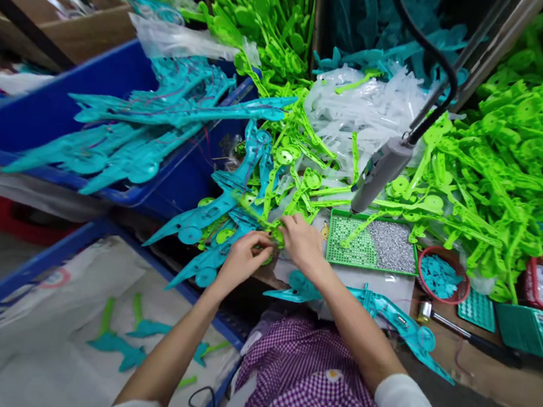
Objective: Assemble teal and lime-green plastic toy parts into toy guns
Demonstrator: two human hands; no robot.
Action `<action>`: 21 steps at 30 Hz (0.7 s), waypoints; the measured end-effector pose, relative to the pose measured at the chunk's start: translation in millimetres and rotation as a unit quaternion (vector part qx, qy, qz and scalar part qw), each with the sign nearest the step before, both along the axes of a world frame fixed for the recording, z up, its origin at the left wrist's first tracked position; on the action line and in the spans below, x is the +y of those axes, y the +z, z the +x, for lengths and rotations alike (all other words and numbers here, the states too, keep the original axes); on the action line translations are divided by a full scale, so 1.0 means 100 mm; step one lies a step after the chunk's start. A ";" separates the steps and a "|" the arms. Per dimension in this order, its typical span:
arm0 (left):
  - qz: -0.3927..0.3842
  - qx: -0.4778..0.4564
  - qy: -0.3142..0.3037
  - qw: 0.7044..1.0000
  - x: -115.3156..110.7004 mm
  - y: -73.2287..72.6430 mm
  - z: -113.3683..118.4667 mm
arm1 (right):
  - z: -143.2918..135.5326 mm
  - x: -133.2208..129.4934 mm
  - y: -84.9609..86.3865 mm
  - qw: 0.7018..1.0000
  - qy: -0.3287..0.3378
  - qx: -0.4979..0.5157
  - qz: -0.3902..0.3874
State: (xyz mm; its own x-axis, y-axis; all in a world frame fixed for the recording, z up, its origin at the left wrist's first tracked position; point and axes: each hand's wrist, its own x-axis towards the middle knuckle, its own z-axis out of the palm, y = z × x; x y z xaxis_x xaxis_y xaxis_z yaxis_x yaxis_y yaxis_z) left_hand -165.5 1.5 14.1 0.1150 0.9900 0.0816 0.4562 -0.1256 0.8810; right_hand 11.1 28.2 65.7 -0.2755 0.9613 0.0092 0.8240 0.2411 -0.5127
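Observation:
Close together at the near edge of the heap, my left hand (247, 261) and my right hand (301, 240) are both closed on a lime-green plastic part (261, 222). Motion blur softens its outline, and my fingers cover part of it. Turquoise plastic pieces (223, 207) with pointed ends lie just left of my left hand. Beneath my right forearm, a long turquoise piece (401, 319) rests on the bench. A grey electric screwdriver (381, 172) hangs on a black cable, up and to the right of my right hand.
A green tray (371, 267) holds small silver screws. Beside it are a red bowl (465, 291) of turquoise bits and a hammer (472, 336). Green parts (523, 171) are heaped at right, clear white ones (365, 109) behind. A blue bin (116, 84) of turquoise pieces stands left.

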 end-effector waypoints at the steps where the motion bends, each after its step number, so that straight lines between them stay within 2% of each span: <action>1: 0.021 0.023 -0.004 1.000 -0.04 0.02 -0.01 | 0.12 -0.10 0.03 1.000 -0.017 0.018 0.014; 5: 0.116 0.135 -0.033 0.983 -0.04 0.03 0.14 | 0.64 -0.65 0.07 0.981 -0.114 0.153 0.020; 9: 0.145 0.283 -0.047 0.947 0.26 -0.02 0.42 | 0.89 -1.03 -0.04 0.965 -0.139 0.221 -0.012; 13: 0.147 0.324 -0.066 0.932 0.48 -0.02 0.48 | 0.99 -1.22 -0.22 0.955 -0.175 0.237 -0.013; 17: 0.173 0.336 -0.071 0.923 0.46 -0.04 0.50 | 1.06 -1.33 -0.34 0.964 -0.161 0.205 -0.043; 21: 0.168 0.355 -0.065 0.917 0.42 -0.11 0.56 | 1.09 -1.38 -0.32 0.976 -0.152 0.157 -0.021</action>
State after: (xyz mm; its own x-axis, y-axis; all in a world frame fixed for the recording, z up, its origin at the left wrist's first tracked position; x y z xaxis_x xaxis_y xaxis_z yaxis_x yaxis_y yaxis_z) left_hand -109.4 43.6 3.2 0.3731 0.8965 0.2390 0.8616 -0.4303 0.2692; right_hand 119.8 -110.2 33.5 0.0324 0.9995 0.0059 0.6550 -0.0168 -0.7555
